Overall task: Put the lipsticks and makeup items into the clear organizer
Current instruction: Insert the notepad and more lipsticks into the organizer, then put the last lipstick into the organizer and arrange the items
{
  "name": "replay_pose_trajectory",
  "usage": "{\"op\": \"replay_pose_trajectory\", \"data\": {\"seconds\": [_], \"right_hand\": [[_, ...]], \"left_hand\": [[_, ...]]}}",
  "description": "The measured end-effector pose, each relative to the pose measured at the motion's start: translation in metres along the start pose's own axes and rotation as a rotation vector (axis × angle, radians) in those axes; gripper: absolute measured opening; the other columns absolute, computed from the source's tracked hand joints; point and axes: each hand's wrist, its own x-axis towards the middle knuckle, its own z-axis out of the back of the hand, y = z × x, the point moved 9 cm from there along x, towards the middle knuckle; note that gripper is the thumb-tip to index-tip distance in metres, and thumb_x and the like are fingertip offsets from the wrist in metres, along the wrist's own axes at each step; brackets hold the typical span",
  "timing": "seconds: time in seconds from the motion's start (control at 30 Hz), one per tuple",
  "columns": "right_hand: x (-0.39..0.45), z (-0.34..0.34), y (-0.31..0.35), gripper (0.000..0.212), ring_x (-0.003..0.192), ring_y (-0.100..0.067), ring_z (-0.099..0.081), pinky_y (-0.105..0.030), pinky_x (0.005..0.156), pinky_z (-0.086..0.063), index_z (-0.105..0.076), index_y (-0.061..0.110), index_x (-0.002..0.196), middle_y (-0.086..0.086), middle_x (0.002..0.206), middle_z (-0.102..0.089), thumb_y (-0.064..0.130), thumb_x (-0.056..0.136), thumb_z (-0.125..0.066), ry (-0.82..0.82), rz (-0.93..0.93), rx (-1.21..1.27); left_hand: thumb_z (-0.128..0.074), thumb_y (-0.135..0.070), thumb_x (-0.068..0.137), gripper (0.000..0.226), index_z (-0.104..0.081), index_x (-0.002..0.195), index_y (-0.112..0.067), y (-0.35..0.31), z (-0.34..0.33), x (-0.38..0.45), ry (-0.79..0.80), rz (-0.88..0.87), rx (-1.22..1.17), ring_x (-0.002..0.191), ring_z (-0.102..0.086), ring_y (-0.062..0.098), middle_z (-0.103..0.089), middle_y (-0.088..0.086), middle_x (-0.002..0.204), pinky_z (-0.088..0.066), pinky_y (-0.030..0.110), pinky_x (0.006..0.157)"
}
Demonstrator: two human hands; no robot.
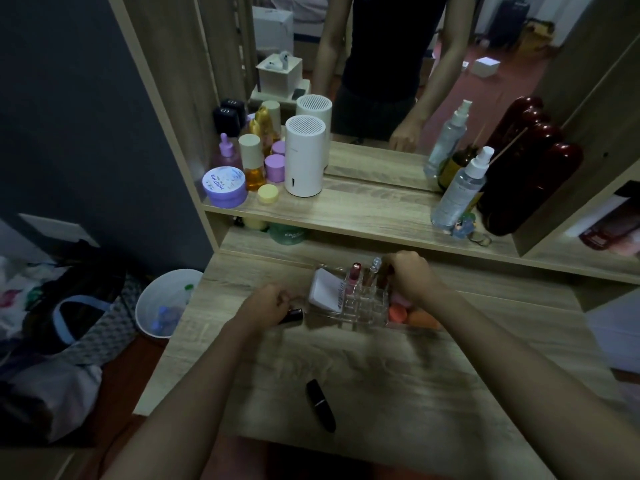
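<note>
A: Nearest the person, well short of both hands, a black lipstick (321,405) lay loose on the counter (415,375), nothing touching it. What came next?

B: The left hand (266,306). Its fingers (282,301) were curled round a dark tube (292,316) that poked out toward the organizer (353,299), just beside its left wall.

A: And the right hand (410,277)?

B: Its fingers were bunched over the organizer's back right slots, apparently pinching something there. What they gripped I couldn't tell; the hand hid it.

A: How should that placing have gone?

B: Lower it upright into a free slot, I'd say, well clear of the pink tube (354,277) and the clear one (373,268) standing just left of those fingers. The acrylic looked light, so the left hand could have steadied the wall.

A: What else was already in?

B: A white compact (325,291) leaned in the left bay; orange sponges (408,315) sat in the right one, below the right fingers.

A: Room to move?

B: Plenty of bare counter nearer than the fingers. Left of the left fingers the counter edge dropped off above a bin (162,303). Beyond the right fingers a shelf (363,209) overhung the counter's back, so lifts there wanted to stay low.
</note>
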Motion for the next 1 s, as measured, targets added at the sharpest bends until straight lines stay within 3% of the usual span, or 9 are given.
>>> {"op": "replay_pose_trajectory", "data": {"seconds": [0.07, 0.1, 0.23, 0.33, 0.47, 0.57, 0.67, 0.83, 1.0], "right_hand": [[-0.001, 0.001, -0.001, 0.031, 0.101, -0.032, -0.061, -0.042, 0.083, -0.052, -0.060, 0.009, 0.113, -0.014, 0.109, -0.063, 0.002, 0.083, -0.057, 0.000, -0.003, 0.017], [-0.003, 0.001, -0.002, 0.035, 0.104, -0.033, -0.060, -0.042, 0.085, -0.051, -0.056, 0.009, 0.118, -0.015, 0.111, -0.062, 0.002, 0.083, -0.057, -0.003, -0.007, 0.025], [-0.014, 0.006, -0.006, 0.065, 0.115, -0.036, -0.055, -0.046, 0.091, -0.049, -0.033, 0.011, 0.142, -0.016, 0.131, -0.049, 0.001, 0.083, -0.058, -0.020, -0.028, 0.051], [-0.035, 0.016, -0.013, 0.081, 0.119, -0.035, -0.052, -0.046, 0.090, -0.052, -0.027, 0.013, 0.146, -0.013, 0.145, -0.035, 0.002, 0.077, -0.068, -0.085, -0.039, 0.131], [-0.077, 0.024, -0.024, 0.062, 0.113, -0.032, -0.055, -0.040, 0.090, -0.049, -0.044, 0.008, 0.135, -0.012, 0.138, -0.043, 0.007, 0.078, -0.070, -0.249, -0.093, 0.280], [-0.111, 0.013, -0.012, 0.037, 0.091, -0.024, -0.060, -0.037, 0.072, -0.053, -0.056, 0.013, 0.115, -0.010, 0.117, -0.058, 0.009, 0.080, -0.068, -0.327, -0.101, 0.390], [-0.134, -0.035, 0.017, 0.031, 0.088, -0.020, -0.061, -0.033, 0.076, -0.050, -0.059, 0.015, 0.111, -0.007, 0.109, -0.064, 0.013, 0.081, -0.066, -0.141, -0.056, 0.400], [-0.160, -0.127, 0.061, 0.046, 0.117, -0.019, -0.054, -0.030, 0.095, -0.043, -0.046, 0.023, 0.130, 0.001, 0.132, -0.054, 0.036, 0.087, -0.053, 0.290, -0.076, 0.354], [-0.174, -0.163, 0.086, 0.065, 0.135, -0.022, -0.039, -0.035, 0.111, -0.034, -0.019, 0.028, 0.148, -0.001, 0.152, -0.033, 0.039, 0.090, -0.049, 0.373, -0.067, 0.366]], "left_hand": [[-0.062, -0.021, 0.082, 0.003, -0.063, 0.082, -0.018, 0.001, -0.003, -0.005, 0.038, -0.032, 0.011, 0.085, -0.063, 0.030, -0.068, 0.016, 0.089, -0.050, 0.037, 0.073], [-0.067, -0.025, 0.079, 0.008, -0.061, 0.080, -0.019, 0.001, -0.005, -0.007, 0.055, -0.045, 0.019, 0.081, -0.062, 0.030, -0.065, 0.013, 0.083, -0.047, 0.034, 0.069], [-0.074, -0.019, 0.073, 0.027, -0.068, 0.099, -0.015, 0.000, -0.013, -0.010, 0.101, -0.033, 0.116, 0.090, -0.064, 0.024, -0.070, 0.009, 0.098, -0.052, 0.037, 0.076], [-0.071, -0.015, 0.072, 0.023, -0.068, 0.094, -0.013, 0.003, -0.015, -0.011, 0.085, -0.001, 0.132, 0.087, -0.064, 0.026, -0.071, 0.011, 0.097, -0.053, 0.039, 0.075], [-0.070, -0.008, 0.072, 0.013, -0.070, 0.082, -0.015, -0.002, -0.012, -0.015, 0.052, -0.050, -0.002, 0.077, -0.064, 0.021, -0.073, 0.012, 0.088, -0.047, 0.029, 0.065], [-0.072, -0.010, 0.074, 0.013, -0.072, 0.087, -0.010, -0.010, -0.010, -0.021, 0.059, -0.101, -0.110, 0.082, -0.066, 0.024, -0.073, 0.012, 0.091, -0.053, 0.035, 0.074], [-0.073, -0.008, 0.075, 0.023, -0.070, 0.098, -0.008, -0.013, -0.010, -0.026, 0.076, -0.092, -0.158, 0.086, -0.065, 0.023, -0.071, 0.010, 0.096, -0.052, 0.033, 0.079], [-0.067, -0.006, 0.081, 0.023, -0.069, 0.103, -0.012, -0.018, -0.009, -0.031, 0.105, -0.065, -0.257, 0.073, -0.061, 0.004, -0.068, -0.001, 0.090, -0.046, 0.012, 0.063], [-0.063, -0.007, 0.085, 0.023, -0.067, 0.108, -0.011, -0.034, 0.002, -0.033, 0.108, -0.107, -0.327, 0.071, -0.060, 0.009, -0.067, -0.004, 0.082, -0.049, 0.021, 0.065]]}}
